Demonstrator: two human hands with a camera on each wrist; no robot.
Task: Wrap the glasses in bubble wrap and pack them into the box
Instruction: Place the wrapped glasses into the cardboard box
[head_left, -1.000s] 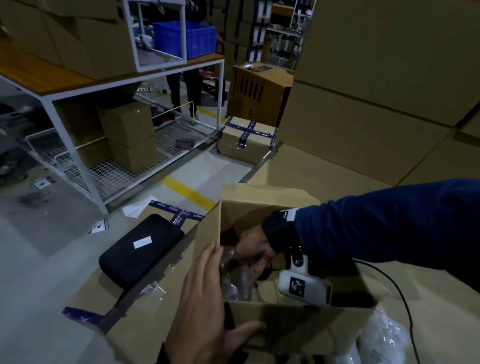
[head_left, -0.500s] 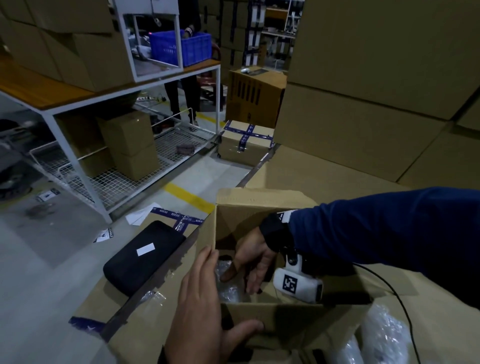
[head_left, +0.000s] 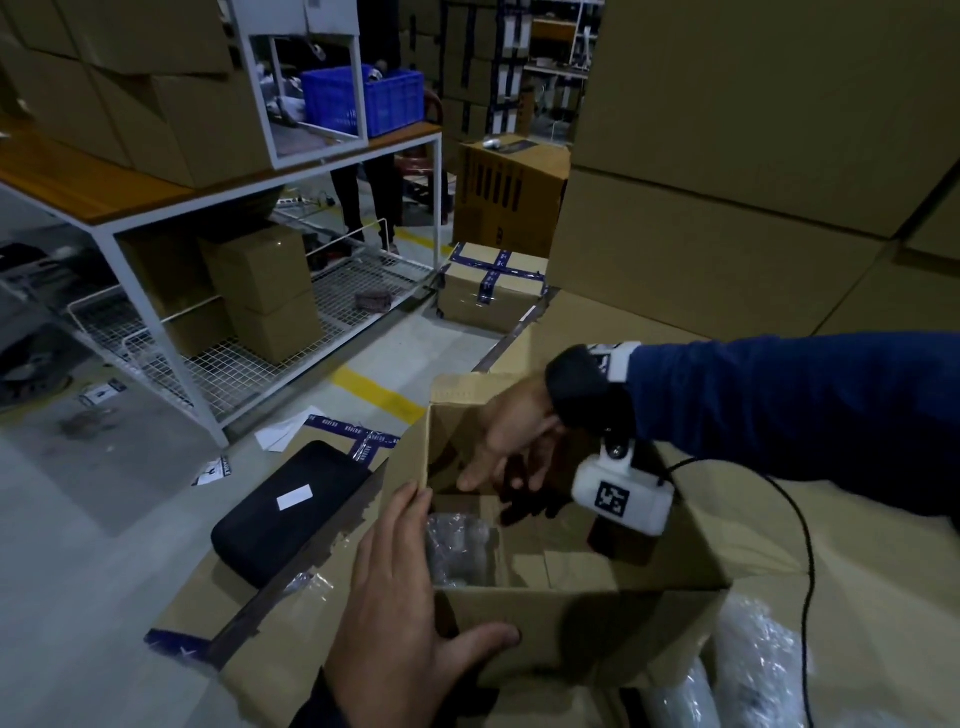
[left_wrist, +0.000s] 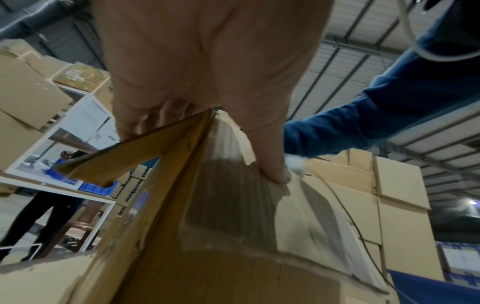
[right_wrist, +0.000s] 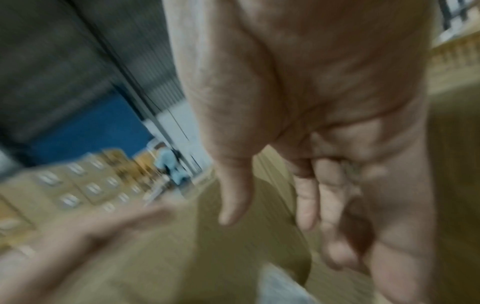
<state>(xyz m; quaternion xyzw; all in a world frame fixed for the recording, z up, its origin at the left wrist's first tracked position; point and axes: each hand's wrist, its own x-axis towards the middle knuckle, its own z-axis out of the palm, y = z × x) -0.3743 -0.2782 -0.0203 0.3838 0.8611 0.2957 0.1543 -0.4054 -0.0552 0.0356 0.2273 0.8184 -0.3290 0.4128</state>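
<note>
Box (head_left: 571, 629) stands open on flattened cardboard, 1 wrapped glass (head_left: 460, 548) lying inside at its left wall. Left hand (head_left: 400, 623) grips the box's near left corner, fingers flat along the left wall and thumb pressed on the front face. Right hand (head_left: 511, 441) hangs above the opening with fingers loose, released and holding nothing. Bubble wrap (head_left: 748, 670) lies right of the box; a black case (head_left: 288, 512) lies to its left.

black case (head_left: 291, 512) on flattened cardboard (head_left: 857, 587); blue crate (head_left: 363, 98) on white-framed table (head_left: 156, 208); taped carton (head_left: 493, 286) beyond
</note>
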